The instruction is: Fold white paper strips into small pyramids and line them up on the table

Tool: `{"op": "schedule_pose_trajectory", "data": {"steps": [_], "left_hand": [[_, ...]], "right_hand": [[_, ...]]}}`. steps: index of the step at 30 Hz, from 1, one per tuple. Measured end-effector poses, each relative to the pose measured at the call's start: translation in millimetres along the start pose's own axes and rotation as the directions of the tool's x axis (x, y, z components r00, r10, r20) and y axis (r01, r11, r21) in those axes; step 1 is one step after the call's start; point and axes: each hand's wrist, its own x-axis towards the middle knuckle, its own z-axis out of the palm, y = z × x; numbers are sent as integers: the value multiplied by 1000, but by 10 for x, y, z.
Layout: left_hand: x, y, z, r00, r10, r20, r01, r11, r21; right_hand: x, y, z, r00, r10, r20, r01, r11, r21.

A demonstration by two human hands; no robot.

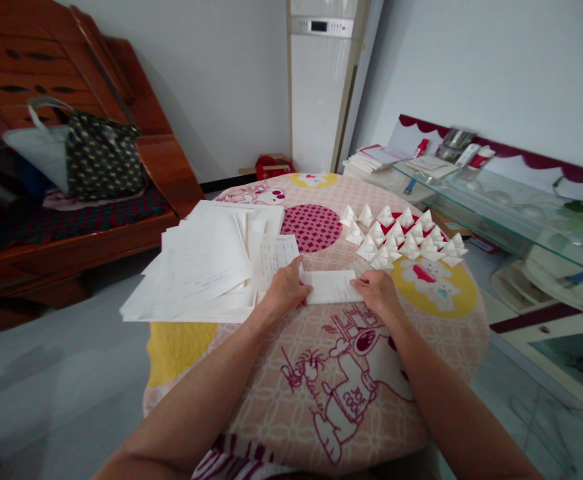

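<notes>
A folded sheet of white paper (330, 287) lies flat on the patterned tablecloth (291, 400) in front of me. My left hand (287, 288) grips its left end, thumb and fingers pressed together. At the right end, my right hand (375, 290) pinches the edge. Just beyond my left hand lies a smaller sheet with printed lines (277, 257). A large pile of white papers (201, 260) spreads to the left. Several folded white paper pieces with raised points (396, 233) stand in rows to the right, past my right hand.
A wooden bench (166, 167) with a dark patterned bag (104, 157) is at the left. Along the right runs a glass-topped cabinet (521, 207) bearing papers and containers. A tall white air conditioner (318, 93) stands behind the round table.
</notes>
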Motion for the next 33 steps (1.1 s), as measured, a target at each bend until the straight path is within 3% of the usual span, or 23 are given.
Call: {"op": "schedule_pose_trajectory", "data": {"steps": [21, 30, 33], "left_hand": [[14, -13, 13, 1000, 3, -15, -2, 1000, 3], [24, -18, 83, 996, 66, -59, -45, 953, 298], [-8, -30, 103, 986, 154, -71, -118, 924, 363]], "right_hand": [[25, 16, 29, 1000, -20, -12, 20, 999, -47], [2, -24, 12, 1000, 19, 5, -18, 999, -41], [-3, -31, 9, 999, 31, 12, -30, 999, -38]]}}
